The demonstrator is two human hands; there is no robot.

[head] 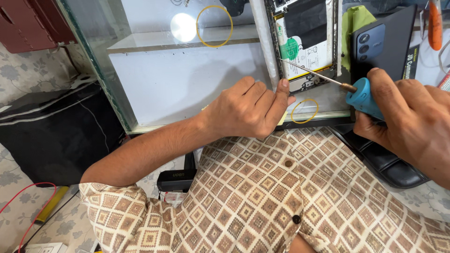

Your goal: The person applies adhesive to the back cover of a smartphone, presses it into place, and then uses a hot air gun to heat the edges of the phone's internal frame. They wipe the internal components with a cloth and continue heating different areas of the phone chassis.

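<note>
Holding one blue screwdriver (363,97) in right hand (412,124) grip | left hand (248,110) clenched, empty | two rubber bands (304,111)

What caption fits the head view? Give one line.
Right hand aims a blue-handled screwdriver at an opened phone; left hand steadies its edge.

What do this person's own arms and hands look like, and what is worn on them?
Both hands, left hand and right hand, are bare: no gloves, rings or watch visible. The left forearm is uncovered up to a short sleeve of a beige shirt with a brown diamond check and dark buttons. The right sleeve is out of view.
</note>
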